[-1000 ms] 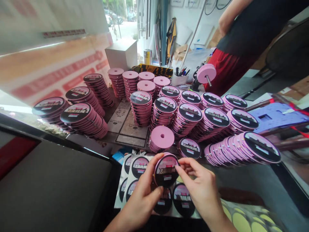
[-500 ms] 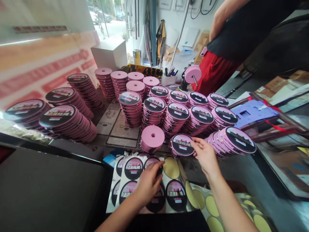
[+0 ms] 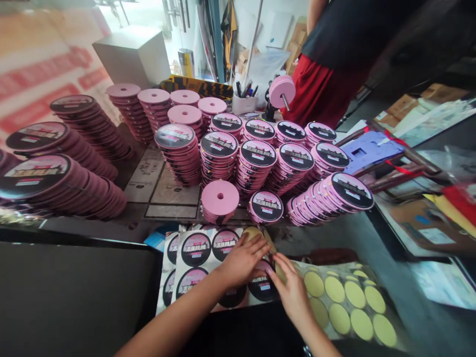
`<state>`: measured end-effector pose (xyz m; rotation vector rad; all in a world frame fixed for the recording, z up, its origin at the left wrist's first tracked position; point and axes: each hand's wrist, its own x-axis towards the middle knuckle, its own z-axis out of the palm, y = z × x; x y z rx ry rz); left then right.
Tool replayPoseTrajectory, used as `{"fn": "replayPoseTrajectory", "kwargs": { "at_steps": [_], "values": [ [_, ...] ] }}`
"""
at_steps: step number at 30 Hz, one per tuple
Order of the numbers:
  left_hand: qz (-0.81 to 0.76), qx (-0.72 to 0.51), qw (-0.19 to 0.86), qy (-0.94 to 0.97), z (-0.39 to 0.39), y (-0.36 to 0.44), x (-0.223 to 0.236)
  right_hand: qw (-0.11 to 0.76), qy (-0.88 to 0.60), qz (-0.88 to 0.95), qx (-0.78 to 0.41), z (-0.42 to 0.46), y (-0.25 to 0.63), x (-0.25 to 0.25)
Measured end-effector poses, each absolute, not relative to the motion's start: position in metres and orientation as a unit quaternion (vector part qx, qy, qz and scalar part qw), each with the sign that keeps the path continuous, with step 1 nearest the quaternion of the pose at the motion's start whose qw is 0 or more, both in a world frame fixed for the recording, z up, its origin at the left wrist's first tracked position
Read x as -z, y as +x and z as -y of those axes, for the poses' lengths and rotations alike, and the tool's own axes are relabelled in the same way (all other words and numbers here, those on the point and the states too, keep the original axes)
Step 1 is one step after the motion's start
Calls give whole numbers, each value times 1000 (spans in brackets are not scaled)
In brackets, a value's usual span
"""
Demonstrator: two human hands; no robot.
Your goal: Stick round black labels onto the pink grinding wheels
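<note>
"How does the label sheet (image 3: pixel 212 266) look?"

"Silvery, with round black-and-pink labels (image 3: pixel 196 249) — it lies before the stacked pink discs (image 3: pixel 256 173), beneath both hands."

"Those hands?"

"Left hand (image 3: pixel 245 260), spread palm-down. Right hand (image 3: pixel 293 287), bent close by — whether it's pinching, I can't tell."

"Containers?"

"White cup (image 3: pixel 244 104), holding pens (image 3: pixel 244 90)."

The sticker sheet (image 3: pixel 211 264) lies before the disc stacks (image 3: pixel 219 163), pen cup (image 3: pixel 244 104) behind.

Bright daylight pours in behind the white rectangular box (image 3: pixel 132 57), washing out the background. I see glare on the black-and-pink round labels (image 3: pixel 35 173), and stretched, smeared edges.
</note>
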<state>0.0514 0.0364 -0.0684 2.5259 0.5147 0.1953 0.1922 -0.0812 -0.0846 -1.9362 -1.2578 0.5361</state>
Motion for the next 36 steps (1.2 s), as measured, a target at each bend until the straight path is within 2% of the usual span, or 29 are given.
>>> {"fn": "replayPoseTrajectory", "kwargs": {
  "at_steps": [4, 10, 21, 27, 32, 36],
  "values": [
    [-205, -78, 262, 940, -32, 56, 81, 420, -756, 447, -230, 91, 184, 112],
    [-234, -113, 251, 932, -26, 52, 89, 452, -756, 416, -227, 81, 181, 96],
    [-241, -88, 286, 923, -29, 52, 80, 449, -735, 416, -292, 59, 196, 94],
    [-247, -89, 313, 913, -29, 48, 75, 432, -741, 463, -223, 70, 187, 85],
    [-227, -86, 374, 895, -38, 39, 63, 393, -679, 608, -123, 89, 176, 58],
    [-236, -125, 412, 871, -43, 30, 58, 461, -604, 638, -122, 91, 180, 4]
  ]
}}
